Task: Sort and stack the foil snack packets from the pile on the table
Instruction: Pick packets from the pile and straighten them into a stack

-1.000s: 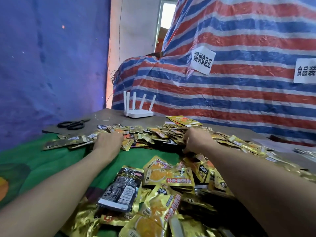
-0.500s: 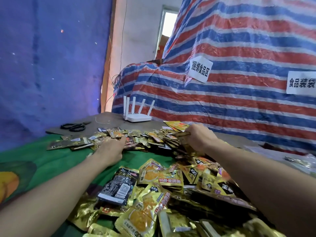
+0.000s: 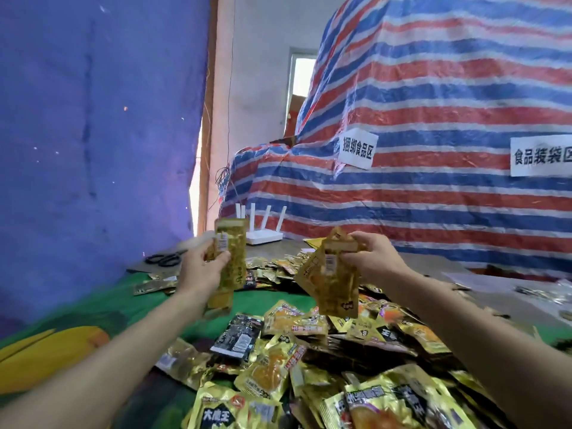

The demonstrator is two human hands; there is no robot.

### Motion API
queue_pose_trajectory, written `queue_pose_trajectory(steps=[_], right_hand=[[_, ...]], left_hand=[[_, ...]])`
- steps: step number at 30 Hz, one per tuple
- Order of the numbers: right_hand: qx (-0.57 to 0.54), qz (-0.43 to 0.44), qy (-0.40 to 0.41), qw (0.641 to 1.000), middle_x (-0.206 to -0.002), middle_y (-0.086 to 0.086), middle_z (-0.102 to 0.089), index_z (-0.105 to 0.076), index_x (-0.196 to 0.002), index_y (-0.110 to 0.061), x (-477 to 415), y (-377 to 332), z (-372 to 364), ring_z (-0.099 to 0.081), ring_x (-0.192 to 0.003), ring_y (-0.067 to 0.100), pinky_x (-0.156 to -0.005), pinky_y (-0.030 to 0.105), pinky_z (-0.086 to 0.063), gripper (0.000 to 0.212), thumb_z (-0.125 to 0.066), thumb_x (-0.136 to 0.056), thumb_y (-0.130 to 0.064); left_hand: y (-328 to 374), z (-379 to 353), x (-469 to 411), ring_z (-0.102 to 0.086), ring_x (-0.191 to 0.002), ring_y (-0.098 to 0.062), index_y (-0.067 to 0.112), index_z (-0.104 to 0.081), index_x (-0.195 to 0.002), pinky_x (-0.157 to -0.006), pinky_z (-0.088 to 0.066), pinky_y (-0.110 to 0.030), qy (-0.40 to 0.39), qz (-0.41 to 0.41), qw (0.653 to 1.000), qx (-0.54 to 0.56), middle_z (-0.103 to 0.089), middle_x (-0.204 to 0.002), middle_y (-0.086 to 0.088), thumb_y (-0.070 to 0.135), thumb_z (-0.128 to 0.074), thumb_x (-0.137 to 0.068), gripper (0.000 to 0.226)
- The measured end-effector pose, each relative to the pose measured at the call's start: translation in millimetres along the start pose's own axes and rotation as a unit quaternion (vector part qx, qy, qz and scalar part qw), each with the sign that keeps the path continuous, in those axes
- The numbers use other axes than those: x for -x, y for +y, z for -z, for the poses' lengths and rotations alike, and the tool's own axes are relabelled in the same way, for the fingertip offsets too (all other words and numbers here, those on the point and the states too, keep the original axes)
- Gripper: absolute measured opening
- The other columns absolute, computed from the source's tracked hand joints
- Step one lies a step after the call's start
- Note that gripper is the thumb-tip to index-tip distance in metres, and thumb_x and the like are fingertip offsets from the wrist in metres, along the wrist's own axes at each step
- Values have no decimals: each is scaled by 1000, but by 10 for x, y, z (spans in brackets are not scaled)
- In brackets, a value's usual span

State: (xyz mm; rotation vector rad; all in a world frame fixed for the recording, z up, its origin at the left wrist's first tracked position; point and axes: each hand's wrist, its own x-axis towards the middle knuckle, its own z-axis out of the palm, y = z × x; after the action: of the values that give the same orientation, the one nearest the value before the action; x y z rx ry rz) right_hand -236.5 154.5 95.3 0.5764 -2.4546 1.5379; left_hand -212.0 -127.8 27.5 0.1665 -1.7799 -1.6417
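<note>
Sorting in hand: both hands are up above the heap, each with a catch of foil.

- Left hand [image 3: 198,270]: fingers curled round a long gold packet [image 3: 230,252], held upright, barcode side towards the person. There may be more than one in the grip; I cannot tell.
- Right hand [image 3: 373,258]: pinching a small bunch of gold packets [image 3: 332,283] by their top edges, the rest hanging down loose and fanned.
- Pile of snack packets [image 3: 309,351]: spread over the green cloth [image 3: 108,308] on the worktop [image 3: 433,261], below and between the arms. Mostly gold, with a black packet [image 3: 238,335] near the left forearm. No squared-up stack is visible anywhere.
- Far end: scissors [image 3: 164,259] and a white router [image 3: 263,235], well apart from the hands. A striped tarpaulin [image 3: 433,119] with paper labels stands behind.

Judgement: this is the picking and comparing step, with the task barely begun, given how much lies unsorted. Next move calls for matching the two handfuls by kind, squaring the edges so the slippery foil lies flat, and choosing a bare patch of cloth to start a stack. The right-hand bunch looks loosely held, so a firmer grip first would be wise.
</note>
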Motion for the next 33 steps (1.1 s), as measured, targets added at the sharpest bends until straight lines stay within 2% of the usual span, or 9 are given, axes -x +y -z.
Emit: queue_pose_trajectory(steps=[2,5,10,15,17,21,23,26,33], right_hand=[[-82,-18,29,996,-94,5,-74,-66,-99,-18,201,-71,25,-73,-82,17,-67,36,-59,17,-61,-96,-2],[-190,-34,75,978,-97,7,-75,-65,-111,-14,543,-149,41,-73,-82,16,-65,35,-57,17,-64,-96,-5],[-306,-50,136,941,-99,10,-77,-69,-108,-11,1169,-137,-16,-74,-97,27,-85,47,-59,14,-67,-95,-8],[-407,-60,145,900,-101,10,-78,-61,-120,-8,1550,-12,-211,-76,-92,30,-80,49,-61,29,-67,-93,-4],[-407,-55,128,903,-100,10,-78,-64,-117,-6,1617,-1,-291,-76,-89,28,-71,42,-63,25,-66,-92,-3],[-326,-12,97,940,-99,14,-77,-73,-107,-7,1699,25,-412,-74,-94,35,-78,47,-62,15,-66,-94,-6],[-293,10,68,954,-97,10,-78,-74,-103,-12,1750,-8,-494,-74,-94,31,-81,47,-62,12,-65,-96,-9],[-250,39,73,965,-99,8,-76,-71,-104,-16,1803,-42,-659,-72,-96,30,-83,47,-61,12,-63,-97,-9],[-269,92,84,955,-102,5,-73,-62,-106,-28,1878,-18,-810,-72,-95,23,-73,30,-59,21,-55,-103,-9]], left_hand=[[174,-9,194,-67,-91,-21,18,-64,-119,-70,-55,-36,6,11,999,31,-70,-110,-7,3,-63,-94,30],[465,-33,550,-68,-92,-30,14,-62,-105,-79,-58,-51,-15,81,977,194,-70,-105,-15,-14,-64,-81,37],[592,11,1110,-73,-82,-28,18,-75,-88,-73,-55,-50,-87,161,913,364,-77,-89,-14,-5,-65,-64,34],[323,18,1570,-75,-81,-18,18,-64,-116,-58,-60,-38,-104,165,922,334,-78,-96,-5,6,-65,-75,43],[228,12,1633,-74,-73,-7,20,-61,-119,-51,-58,-27,-100,154,943,276,-78,-88,3,7,-63,-86,35],[239,2,1679,-72,-83,-6,33,-49,-138,-76,-61,-32,-111,129,962,214,-76,-104,-1,15,-60,-94,49],[274,-34,1744,-73,-75,-5,36,-56,-117,-57,-58,-21,-128,114,964,204,-77,-85,4,9,-56,-98,33],[343,-136,1909,-74,-93,-24,23,-66,-105,-64,-58,-28,-164,83,966,184,-77,-96,-7,0,-51,-99,28],[321,-225,2204,-72,-99,-23,26,-68,-114,-73,-59,-32,-267,76,914,295,-74,-106,-13,32,-39,-102,32]])
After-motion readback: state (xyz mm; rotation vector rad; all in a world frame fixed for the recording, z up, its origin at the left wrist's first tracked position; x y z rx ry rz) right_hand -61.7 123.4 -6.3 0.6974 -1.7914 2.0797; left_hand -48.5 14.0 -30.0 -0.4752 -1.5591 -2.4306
